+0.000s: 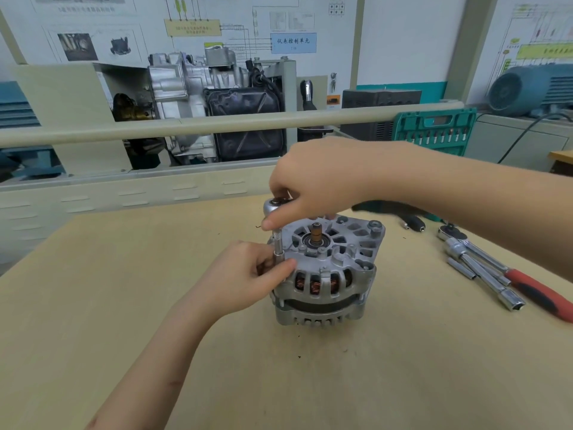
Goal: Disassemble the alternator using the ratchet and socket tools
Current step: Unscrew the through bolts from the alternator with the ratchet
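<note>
Head view: alternator (328, 268) upright mid-counter (124, 305), shaft up, likely so housing bolts face socket. Left hand (245, 277) grip pinches socket extension (278, 246) at alternator's left edge, probably steadying it on bolt. Right hand (313, 184) grip curled over ratchet (274, 204) head, positioned to turn. Spare ratchet and sockets (483, 268) right. Far blue label (293, 42): "仪表控制单元". No brand readable.

Open table (155, 305) left and front of alternator (325, 268) — right side blocked by loose sockets (483, 274) and red-handled ratchet (539, 290).
</note>
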`<state>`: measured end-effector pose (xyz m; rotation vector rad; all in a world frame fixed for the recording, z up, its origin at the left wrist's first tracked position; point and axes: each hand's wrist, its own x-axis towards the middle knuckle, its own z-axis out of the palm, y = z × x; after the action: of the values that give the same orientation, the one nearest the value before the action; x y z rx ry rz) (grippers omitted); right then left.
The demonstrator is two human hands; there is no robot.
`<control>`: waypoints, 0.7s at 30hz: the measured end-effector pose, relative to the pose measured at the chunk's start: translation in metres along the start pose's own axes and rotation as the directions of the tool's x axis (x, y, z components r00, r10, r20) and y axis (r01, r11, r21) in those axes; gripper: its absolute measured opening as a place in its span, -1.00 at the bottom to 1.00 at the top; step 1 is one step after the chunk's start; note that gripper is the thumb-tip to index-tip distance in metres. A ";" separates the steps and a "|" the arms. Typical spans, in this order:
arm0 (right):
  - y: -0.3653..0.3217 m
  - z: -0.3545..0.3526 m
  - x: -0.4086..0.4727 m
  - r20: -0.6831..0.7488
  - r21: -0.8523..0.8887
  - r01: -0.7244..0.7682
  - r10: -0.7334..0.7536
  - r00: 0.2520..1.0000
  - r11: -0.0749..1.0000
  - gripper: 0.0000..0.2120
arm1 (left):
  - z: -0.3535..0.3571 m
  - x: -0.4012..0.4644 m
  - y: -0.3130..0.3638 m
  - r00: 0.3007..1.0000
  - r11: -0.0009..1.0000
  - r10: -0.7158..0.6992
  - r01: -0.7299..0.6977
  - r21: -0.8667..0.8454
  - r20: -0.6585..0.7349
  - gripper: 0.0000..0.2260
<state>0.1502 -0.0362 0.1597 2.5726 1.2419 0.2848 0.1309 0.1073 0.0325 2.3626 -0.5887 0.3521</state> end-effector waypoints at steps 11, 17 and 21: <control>0.005 -0.001 -0.004 0.026 0.189 0.082 -0.088 0.996 0.979 -0.66 | 0.001 0.001 0.001 1.000 1.000 -0.017 0.017 -0.008 0.010 -0.56; 0.001 0.003 0.002 0.008 0.030 0.015 -0.015 1.000 0.999 -0.50 | 0.001 0.000 0.001 0.999 0.998 -0.051 0.051 0.022 -0.013 -0.53; 0.003 -0.006 -0.004 0.072 0.168 0.104 -0.117 0.990 0.980 -0.76 | -0.004 0.000 0.000 0.999 0.998 -0.033 0.034 -0.049 0.023 -0.54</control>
<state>0.1486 -0.0401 0.1657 2.6082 1.4263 0.0555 0.1308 0.1101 0.0353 2.3285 -0.5614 0.2941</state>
